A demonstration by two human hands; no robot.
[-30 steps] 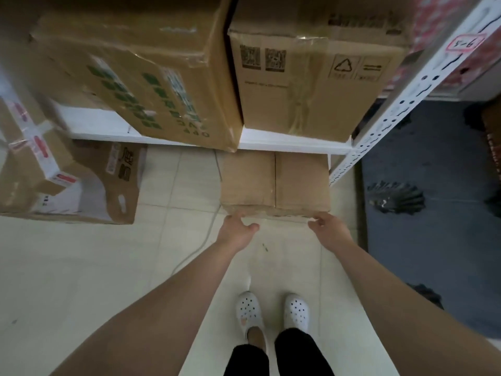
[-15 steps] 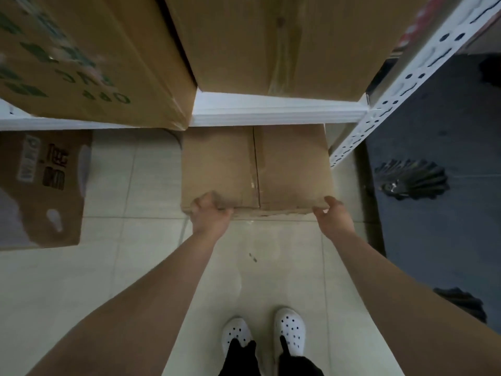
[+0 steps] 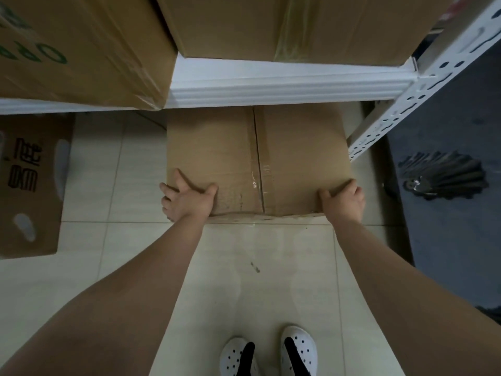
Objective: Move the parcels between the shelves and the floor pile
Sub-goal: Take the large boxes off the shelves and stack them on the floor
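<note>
A plain brown cardboard parcel [image 3: 244, 156] with a taped centre seam lies on the tiled floor, its far part tucked under the white shelf [image 3: 284, 85]. My left hand [image 3: 187, 198] grips its near left corner, thumb on top and fingers down the side. At the near right corner, my right hand [image 3: 342, 202] holds the edge with fingers curled over it. Two large cartons stand on the shelf above: one with green print [image 3: 81, 44] on the left and a plain taped one [image 3: 284, 25] on the right.
A printed carton [image 3: 29, 185] lies on the floor at the left. The white perforated shelf post [image 3: 401, 112] slants down on the right, beside a dark mat [image 3: 447, 213] holding a black fan-shaped object [image 3: 442, 175]. My white shoes [image 3: 268, 351] stand on pale tiles.
Both hands went from reaching at the parcel's near edge to gripping its near corners. The view has dropped closer to the parcel and the shelf.
</note>
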